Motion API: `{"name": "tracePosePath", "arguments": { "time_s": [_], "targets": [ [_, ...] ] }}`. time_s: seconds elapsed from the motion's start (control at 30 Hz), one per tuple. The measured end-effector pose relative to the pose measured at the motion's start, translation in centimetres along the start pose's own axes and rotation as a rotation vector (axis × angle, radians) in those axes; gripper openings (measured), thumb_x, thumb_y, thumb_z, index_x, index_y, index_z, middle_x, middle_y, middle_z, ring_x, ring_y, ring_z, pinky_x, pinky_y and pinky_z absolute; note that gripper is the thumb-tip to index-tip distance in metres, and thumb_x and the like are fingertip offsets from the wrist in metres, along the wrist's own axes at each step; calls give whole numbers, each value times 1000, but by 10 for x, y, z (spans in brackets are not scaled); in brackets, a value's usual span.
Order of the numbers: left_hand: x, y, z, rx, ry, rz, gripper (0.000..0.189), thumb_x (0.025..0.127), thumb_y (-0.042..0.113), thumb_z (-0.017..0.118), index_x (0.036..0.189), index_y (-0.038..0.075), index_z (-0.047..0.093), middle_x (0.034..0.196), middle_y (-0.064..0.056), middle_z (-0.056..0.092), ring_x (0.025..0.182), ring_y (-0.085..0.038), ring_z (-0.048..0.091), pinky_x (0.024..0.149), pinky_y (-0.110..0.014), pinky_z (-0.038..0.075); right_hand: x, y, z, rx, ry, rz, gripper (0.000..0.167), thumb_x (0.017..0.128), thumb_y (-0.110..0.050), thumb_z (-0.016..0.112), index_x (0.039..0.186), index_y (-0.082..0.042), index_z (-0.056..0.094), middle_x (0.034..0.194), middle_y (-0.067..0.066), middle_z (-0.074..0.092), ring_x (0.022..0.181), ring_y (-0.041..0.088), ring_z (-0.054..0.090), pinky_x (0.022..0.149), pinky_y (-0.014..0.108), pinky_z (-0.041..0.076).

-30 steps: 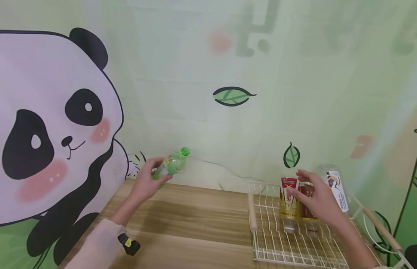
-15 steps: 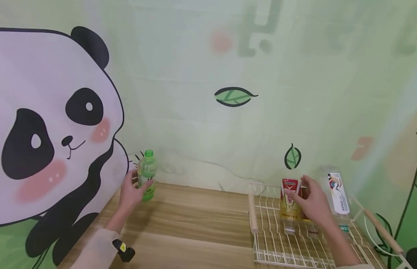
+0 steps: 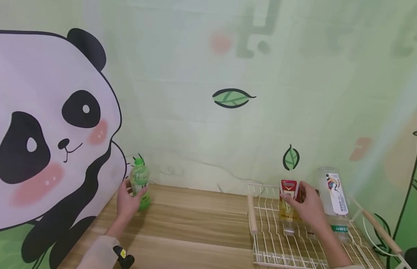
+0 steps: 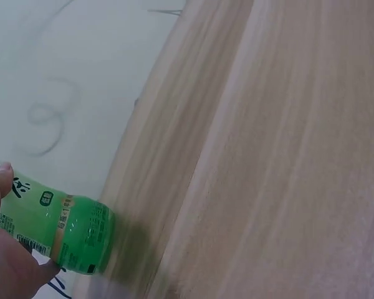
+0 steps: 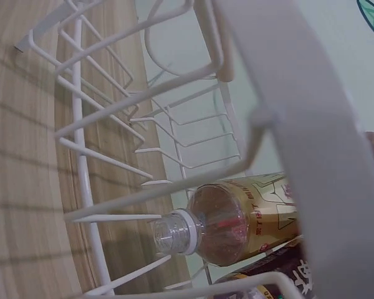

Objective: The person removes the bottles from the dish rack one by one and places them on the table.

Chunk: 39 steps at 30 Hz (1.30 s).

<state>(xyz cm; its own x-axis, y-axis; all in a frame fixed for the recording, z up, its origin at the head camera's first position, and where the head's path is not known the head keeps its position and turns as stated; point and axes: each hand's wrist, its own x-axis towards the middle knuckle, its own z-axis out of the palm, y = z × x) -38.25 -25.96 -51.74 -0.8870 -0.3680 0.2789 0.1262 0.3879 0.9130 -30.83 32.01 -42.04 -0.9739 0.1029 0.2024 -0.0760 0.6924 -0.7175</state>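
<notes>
My left hand (image 3: 127, 203) grips a green plastic drink bottle (image 3: 140, 176) at the table's back left. The bottle stands upright with its base close over the wood; its green base (image 4: 90, 240) also shows in the left wrist view. On the right, my right hand (image 3: 311, 211) holds a red-and-gold labelled bottle (image 3: 286, 213), thumb on its front and fingers behind. That bottle is upside down in a white wire rack (image 3: 286, 260), its uncapped neck (image 5: 174, 233) pointing down among the wires. A dark-labelled bottle (image 5: 280, 269) is beside it, mostly hidden by the hand in the head view.
A clear bottle (image 3: 333, 198) with a white label also stands neck down in the rack, right of my hand. Wooden handles (image 3: 251, 215) flank the rack. Behind the wooden table (image 3: 195, 220) hangs a green cloth backdrop (image 3: 181, 123) with a panda drawing.
My left hand has moved left and down, turning the green bottle from tilted to upright and lowering it to the table. My right hand has sunk slightly and closed round the red-and-gold bottle.
</notes>
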Motion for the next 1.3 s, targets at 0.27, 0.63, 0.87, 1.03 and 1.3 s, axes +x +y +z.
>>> {"name": "tracePosePath", "arguments": {
  "time_s": [0.27,0.63,0.87,1.03,1.3],
  "targets": [
    [2,-11,-7,52,-61,72,70,101,23,75,151,-7,35,144,-30,47,131,-49,50,109,-64,46,0,2,6,-1,38,22,103,98,-51,75,162,11,23,156,38,39,139,53,47,110,62,48],
    [4,-18,-6,73,-75,108,64,101,18,75,147,-8,38,139,-29,49,126,-48,53,103,-64,51,-1,7,8,5,55,19,96,100,-41,75,161,12,23,158,39,36,142,56,43,111,62,46],
    [4,-18,-6,84,-65,87,63,100,18,75,146,-7,39,139,-29,49,127,-48,53,104,-62,51,0,3,9,5,69,-3,94,100,-42,75,161,10,26,157,37,38,141,55,44,111,62,46],
    [3,-16,-7,91,-63,91,63,100,16,75,146,-7,39,139,-29,48,127,-48,52,103,-63,51,-1,1,12,6,70,-9,90,100,-40,76,161,7,29,157,35,41,142,52,46,110,60,48],
    [6,-22,-7,109,-93,92,63,101,19,73,146,-6,37,141,-28,46,130,-48,50,106,-64,48,-1,13,24,-171,-91,-47,88,95,-39,81,150,16,39,142,42,52,124,57,58,99,63,55]
  ]
}}
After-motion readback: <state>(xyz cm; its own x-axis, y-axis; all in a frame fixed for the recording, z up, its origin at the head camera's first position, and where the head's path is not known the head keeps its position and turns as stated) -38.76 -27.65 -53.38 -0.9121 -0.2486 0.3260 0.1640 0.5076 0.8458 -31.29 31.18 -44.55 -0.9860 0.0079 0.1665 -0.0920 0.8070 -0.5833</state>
